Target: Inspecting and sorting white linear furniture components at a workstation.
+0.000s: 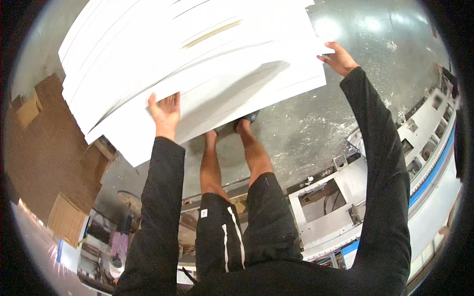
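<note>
A stack of large white sheets (207, 59) fills the top of the view, its layers slightly fanned. The top sheet bows upward along its near edge, leaving a shadowed gap above the sheet (237, 96) below. My right hand (339, 59) pinches the lifted sheet at its right corner, thumb above and fingers beneath. Toward the near left edge, my left hand (166, 116) is turned palm up, thumb apart, with its fingertips tucked under the same sheet's edge. Both my arms are stretched forward in black sleeves.
My feet (245, 121) stand on a grey, white-spotted floor (301, 133) just before the stack. A machine bed with metal plates (326, 202) and a blue strip runs along the right. Brown boards (49, 148) lie at left. Another person (120, 244) is at lower left.
</note>
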A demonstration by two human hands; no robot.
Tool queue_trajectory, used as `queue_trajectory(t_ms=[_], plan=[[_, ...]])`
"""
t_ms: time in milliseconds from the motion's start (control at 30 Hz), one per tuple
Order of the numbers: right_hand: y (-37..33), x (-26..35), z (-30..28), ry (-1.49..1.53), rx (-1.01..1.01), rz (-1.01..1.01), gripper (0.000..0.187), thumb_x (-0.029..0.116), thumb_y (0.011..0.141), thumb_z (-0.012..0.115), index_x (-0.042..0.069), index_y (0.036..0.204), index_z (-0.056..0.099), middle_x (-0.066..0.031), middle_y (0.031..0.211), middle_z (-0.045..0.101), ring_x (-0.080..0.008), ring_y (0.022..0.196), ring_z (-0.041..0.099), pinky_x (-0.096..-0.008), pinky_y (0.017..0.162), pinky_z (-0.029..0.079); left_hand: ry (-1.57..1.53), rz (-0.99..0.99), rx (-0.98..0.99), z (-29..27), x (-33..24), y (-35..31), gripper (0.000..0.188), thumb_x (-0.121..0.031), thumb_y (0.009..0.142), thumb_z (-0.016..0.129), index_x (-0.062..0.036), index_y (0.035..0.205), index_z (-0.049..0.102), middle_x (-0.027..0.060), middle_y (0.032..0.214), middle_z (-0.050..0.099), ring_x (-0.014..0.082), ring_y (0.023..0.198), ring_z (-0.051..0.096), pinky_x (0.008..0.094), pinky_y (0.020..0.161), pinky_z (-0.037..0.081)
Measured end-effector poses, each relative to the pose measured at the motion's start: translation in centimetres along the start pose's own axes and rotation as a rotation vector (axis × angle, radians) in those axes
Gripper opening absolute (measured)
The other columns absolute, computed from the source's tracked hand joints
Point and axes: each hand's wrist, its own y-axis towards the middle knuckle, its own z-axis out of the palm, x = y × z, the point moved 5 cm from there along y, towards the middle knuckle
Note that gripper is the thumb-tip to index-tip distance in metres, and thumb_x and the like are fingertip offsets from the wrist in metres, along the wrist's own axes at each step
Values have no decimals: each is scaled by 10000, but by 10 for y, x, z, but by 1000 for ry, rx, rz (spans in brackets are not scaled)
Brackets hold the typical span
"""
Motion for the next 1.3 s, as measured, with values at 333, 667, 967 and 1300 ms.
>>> queue_trajectory(t_ms=[333,667,967,1300], plan=[[40,21,-8,156,-60,-28,517,381,912,742,91,1290,544,-81,1282,586,-244,1198,559,-401,1119,428,100,-44,92,4,4,29,910,-443,915,809,90,1499,360,160,1471,470,302,1444,413,428,1280,306],[110,46,-13,-101,-146,-189,676,524,935,724,133,1453,536,-81,1459,442,-239,1363,400,-412,1130,370,330,68,-100,56,7,55,1116,-466,965,726,106,1625,31,254,1718,140,350,1597,205,431,1317,179],[104,31,47,622,-372,-259,722,464,964,702,59,1498,434,-131,1390,492,-298,1246,510,-446,1130,422,167,102,-315,71,0,58,1165,-674,817,755,-30,1628,221,150,1640,299,297,1557,241,389,1288,177],[102,28,35,759,-232,-202,696,521,1041,507,-107,1340,525,-227,1309,584,-407,1288,528,-505,1230,363,416,280,-146,49,9,66,754,-654,916,659,-198,1496,501,11,1484,523,225,1343,493,343,1075,386]])
